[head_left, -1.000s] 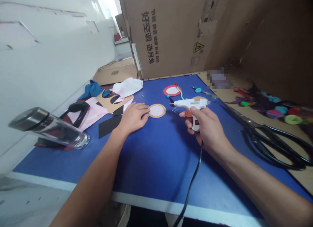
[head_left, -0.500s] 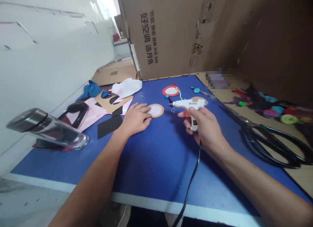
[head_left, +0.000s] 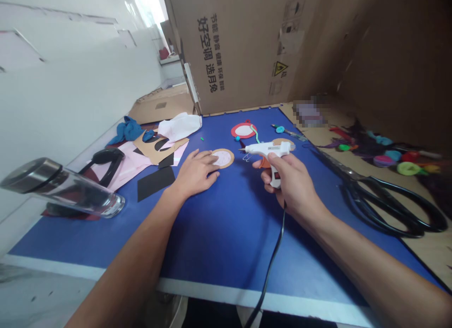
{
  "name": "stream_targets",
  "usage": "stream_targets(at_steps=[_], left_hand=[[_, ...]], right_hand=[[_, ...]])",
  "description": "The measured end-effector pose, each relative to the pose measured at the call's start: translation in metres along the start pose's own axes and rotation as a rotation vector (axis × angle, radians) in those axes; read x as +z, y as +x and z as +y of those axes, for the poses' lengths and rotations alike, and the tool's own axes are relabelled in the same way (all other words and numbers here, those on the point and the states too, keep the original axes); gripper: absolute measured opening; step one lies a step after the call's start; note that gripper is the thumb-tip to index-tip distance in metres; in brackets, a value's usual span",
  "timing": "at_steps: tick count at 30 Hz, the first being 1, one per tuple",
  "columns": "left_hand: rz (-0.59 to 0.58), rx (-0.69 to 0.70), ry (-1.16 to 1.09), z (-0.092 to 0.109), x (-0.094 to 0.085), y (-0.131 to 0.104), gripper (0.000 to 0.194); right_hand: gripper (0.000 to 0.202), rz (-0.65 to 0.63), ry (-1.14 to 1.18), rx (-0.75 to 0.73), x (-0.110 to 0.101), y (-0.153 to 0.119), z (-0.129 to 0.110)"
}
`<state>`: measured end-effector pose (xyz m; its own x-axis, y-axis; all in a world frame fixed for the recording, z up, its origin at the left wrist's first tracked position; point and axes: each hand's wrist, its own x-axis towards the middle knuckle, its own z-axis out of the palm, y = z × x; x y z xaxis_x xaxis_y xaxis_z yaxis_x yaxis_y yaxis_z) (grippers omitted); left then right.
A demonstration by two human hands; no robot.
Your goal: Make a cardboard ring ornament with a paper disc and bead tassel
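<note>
My left hand (head_left: 198, 172) lies flat on the blue table mat (head_left: 212, 234), its fingertips on the left edge of a round brown cardboard disc (head_left: 230, 164) with a paler centre. Closed around a white glue gun (head_left: 271, 150) with an orange trigger is my right hand (head_left: 291, 177). The gun's nozzle points left and hovers to the right of the disc, apart from it. Its black cord (head_left: 271, 262) runs down over the mat's front edge. Behind the gun lie a red ring with a white centre (head_left: 243, 130) and a green strip; another brown disc (head_left: 283, 143) is partly hidden by the gun.
Large black-handled scissors (head_left: 391, 201) lie at the right, near colourful craft scraps (head_left: 384, 161). On the left are a glass bottle (head_left: 81, 191), a black tape dispenser-like object (head_left: 109, 161), pink paper, black paper (head_left: 155, 183) and a white cloth (head_left: 180, 126). A cardboard box (head_left: 247, 50) stands behind.
The whole view has shifted slightly, moving things a little to the left. Both hands, the disc and the glue gun keep nearly the same positions relative to one another.
</note>
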<state>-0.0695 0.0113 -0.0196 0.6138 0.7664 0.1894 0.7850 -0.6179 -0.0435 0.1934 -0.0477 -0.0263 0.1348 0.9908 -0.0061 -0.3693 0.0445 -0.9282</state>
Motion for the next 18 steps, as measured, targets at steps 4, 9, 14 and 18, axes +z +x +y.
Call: stream_targets(at_steps=[4,9,14,18], left_hand=[[-0.009,-0.030,-0.019,0.007,0.000,0.001,0.044],[-0.110,-0.038,-0.024,0.016,0.004,0.001,0.070],[-0.162,-0.083,0.000,0.016,0.006,0.000,0.079],[-0.197,-0.086,-0.009,0.016,0.007,-0.001,0.078]], right_hand=[[0.031,-0.001,0.003,0.009,0.000,0.000,0.000],[0.036,-0.008,0.007,0.005,-0.002,0.000,0.000],[0.033,0.006,0.003,0.004,-0.001,0.001,0.000],[0.029,0.012,0.000,0.008,0.000,0.000,-0.001]])
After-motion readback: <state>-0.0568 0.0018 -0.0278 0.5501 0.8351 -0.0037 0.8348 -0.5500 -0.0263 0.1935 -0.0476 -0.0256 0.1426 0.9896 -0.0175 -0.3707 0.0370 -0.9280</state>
